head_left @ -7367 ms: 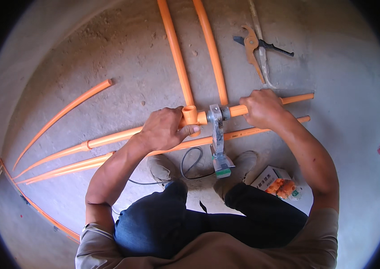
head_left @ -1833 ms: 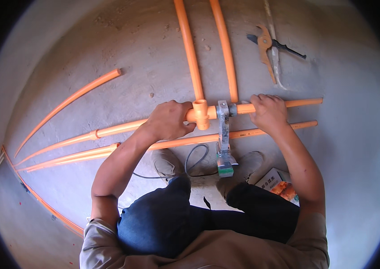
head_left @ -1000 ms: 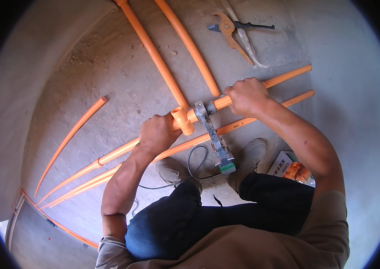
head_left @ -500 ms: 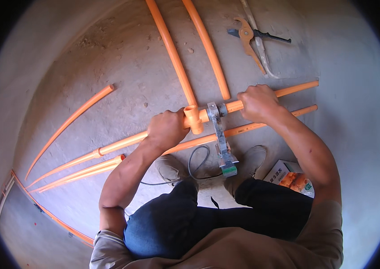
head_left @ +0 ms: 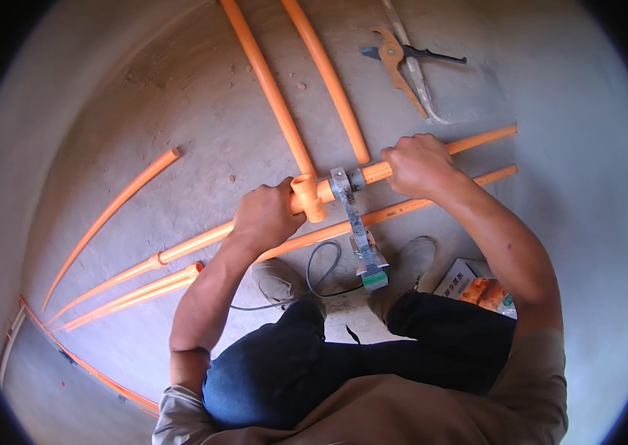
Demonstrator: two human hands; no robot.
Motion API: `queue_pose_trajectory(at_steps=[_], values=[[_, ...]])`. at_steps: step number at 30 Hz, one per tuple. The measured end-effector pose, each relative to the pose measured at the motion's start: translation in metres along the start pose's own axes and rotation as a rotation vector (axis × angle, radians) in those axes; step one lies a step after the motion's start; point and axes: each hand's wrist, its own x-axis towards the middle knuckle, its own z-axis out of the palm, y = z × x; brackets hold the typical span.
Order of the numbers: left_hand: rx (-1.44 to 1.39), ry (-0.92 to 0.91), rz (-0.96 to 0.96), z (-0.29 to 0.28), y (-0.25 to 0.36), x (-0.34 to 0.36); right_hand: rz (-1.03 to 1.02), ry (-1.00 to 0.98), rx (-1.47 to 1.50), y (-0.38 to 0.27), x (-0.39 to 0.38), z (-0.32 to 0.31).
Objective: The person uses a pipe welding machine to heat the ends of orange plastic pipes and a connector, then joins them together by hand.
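Observation:
My left hand is closed around an orange pipe, just left of an orange tee fitting. My right hand grips a second orange pipe running up to the right. Between the tee and this second pipe stands a pipe fusion heater, a flat metal bar with a socket on its side and a green end toward me. The tee's side meets the heater's left face, while the right pipe's end sits at the grey socket. My fingertips are hidden beneath the pipes.
Another orange pipe lies just nearer me. Two long pipes stretch away at the top. A pipe cutter lies far right across a pale rod. A grey cord loops between my shoes; a printed box is beside my right leg.
The whole view has shifted slightly, so everything appears a little further left. Both hands keep their grips, and the tee, heater and pipes hold about the same positions relative to each other.

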Motion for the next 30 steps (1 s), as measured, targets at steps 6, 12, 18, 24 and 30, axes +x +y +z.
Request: queue_pose_trajectory(at_steps=[6,12,18,24,30], values=[[-0.025,0.059,0.047,0.006,-0.006,0.001,-0.082,0.22,-0.02,0.006,-0.003,0.024],[-0.022,0.044,0.015,0.003,-0.001,-0.002,-0.096,0.28,-0.019,0.007,-0.002,0.031],[-0.024,0.053,0.012,0.004,-0.002,-0.001,-0.118,0.338,-0.037,0.009,-0.002,0.038],[-0.032,0.058,0.022,0.005,-0.006,-0.001,-0.13,0.403,-0.046,0.005,-0.001,0.039],[-0.021,0.075,0.03,0.005,-0.007,-0.002,-0.097,0.248,-0.062,0.004,0.001,0.03]])
